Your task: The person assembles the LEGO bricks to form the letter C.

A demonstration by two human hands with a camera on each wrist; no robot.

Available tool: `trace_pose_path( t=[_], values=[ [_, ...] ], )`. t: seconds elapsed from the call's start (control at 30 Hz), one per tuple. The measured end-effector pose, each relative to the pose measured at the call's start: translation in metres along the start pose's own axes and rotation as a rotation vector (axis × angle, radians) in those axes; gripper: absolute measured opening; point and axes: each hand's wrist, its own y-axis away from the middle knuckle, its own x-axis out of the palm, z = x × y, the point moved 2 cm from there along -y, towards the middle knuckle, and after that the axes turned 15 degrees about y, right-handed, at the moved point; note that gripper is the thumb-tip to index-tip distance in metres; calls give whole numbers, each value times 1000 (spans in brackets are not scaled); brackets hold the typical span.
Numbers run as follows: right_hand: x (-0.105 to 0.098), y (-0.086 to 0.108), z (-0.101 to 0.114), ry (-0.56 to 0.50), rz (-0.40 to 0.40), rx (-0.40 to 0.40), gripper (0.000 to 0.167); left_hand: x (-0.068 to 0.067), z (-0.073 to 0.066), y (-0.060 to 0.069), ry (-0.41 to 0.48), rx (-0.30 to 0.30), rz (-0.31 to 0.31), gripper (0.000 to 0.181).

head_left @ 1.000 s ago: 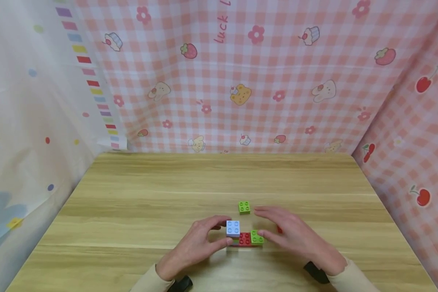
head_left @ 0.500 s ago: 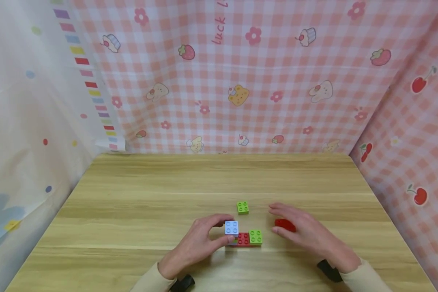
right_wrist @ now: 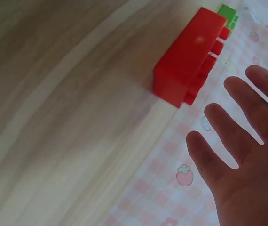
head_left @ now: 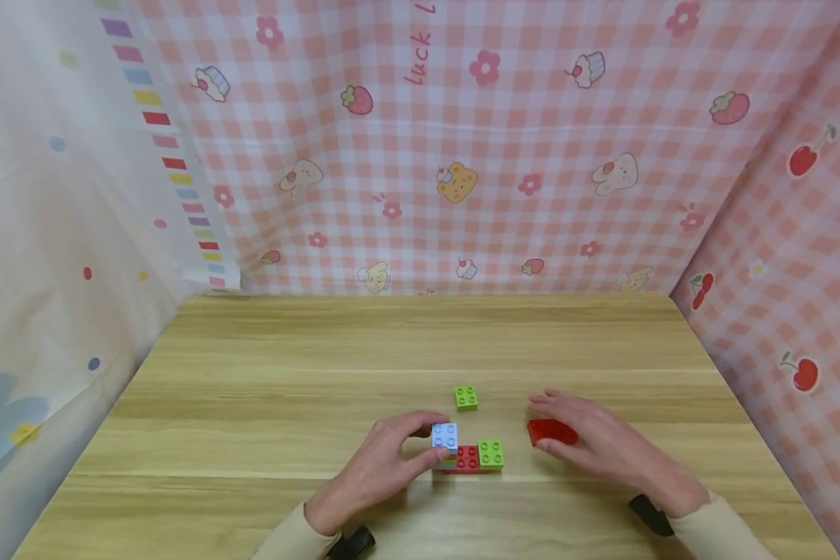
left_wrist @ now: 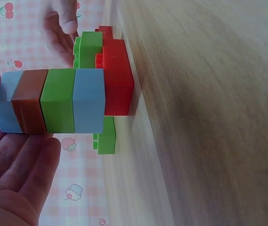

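My left hand (head_left: 385, 463) pinches the upper part of a tower of building bricks (left_wrist: 59, 103), stacked light blue, green, brown and light blue. That tower stands on one end of a long red base brick (left_wrist: 118, 70). A green brick (head_left: 491, 453) sits on the base's other end, with bare red studs between. Over a loose red brick (right_wrist: 185, 61) hovers my right hand (head_left: 591, 439), its fingers spread and apart from the brick in the right wrist view. From the head, that hand hides part of the loose red brick.
Behind the base lies a loose green brick (head_left: 466, 398) on the wooden table (head_left: 287, 350). A pink checked cloth (head_left: 420, 140) hangs along the table's back edge, and more cloth hangs at both sides.
My right hand has moved right, from beside the green brick on the base to above the loose red brick, which shows more now. My left hand keeps its hold on the tower.
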Motion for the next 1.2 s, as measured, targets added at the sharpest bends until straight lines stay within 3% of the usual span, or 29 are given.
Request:
trace_pose_path(
  t=[0.33, 0.57, 0.8, 1.2],
  values=[
    [3, 2, -11, 2, 129, 11, 53, 1, 0, -1, 15, -17, 7, 40],
    [6, 0, -15, 43, 159, 18, 41, 2, 0, -1, 17, -22, 5, 39],
    [8, -1, -14, 75, 121, 3, 34, 2, 1, -1, 15, -21, -2, 38],
    [-5, -4, 2, 34, -13, -20, 38, 2, 2, 0, 17, -35, -5, 37]
  ],
)
